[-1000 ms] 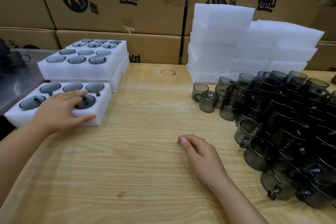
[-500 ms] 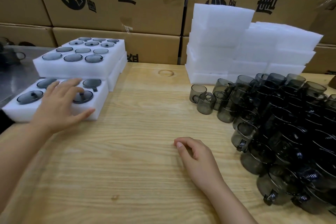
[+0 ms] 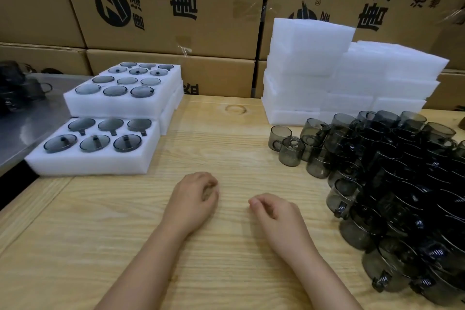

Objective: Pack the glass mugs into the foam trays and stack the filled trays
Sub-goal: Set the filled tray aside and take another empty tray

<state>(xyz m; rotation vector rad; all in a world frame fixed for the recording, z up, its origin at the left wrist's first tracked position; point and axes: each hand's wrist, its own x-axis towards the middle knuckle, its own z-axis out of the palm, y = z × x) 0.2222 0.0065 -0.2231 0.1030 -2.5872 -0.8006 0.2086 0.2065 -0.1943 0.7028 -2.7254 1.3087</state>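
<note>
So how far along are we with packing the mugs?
Done: the near tray holds six mugs, and filled trays are stacked behind it. In hand: nothing; the left hand and right hand rest loosely curled on the table. Left: stacking the near tray, then packing the large pile of loose mugs into the spare foam trays at the back.

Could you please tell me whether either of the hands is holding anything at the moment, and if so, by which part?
Nothing is held. The left hand and the right hand rest on the table, fingers loosely curled and empty.
</note>
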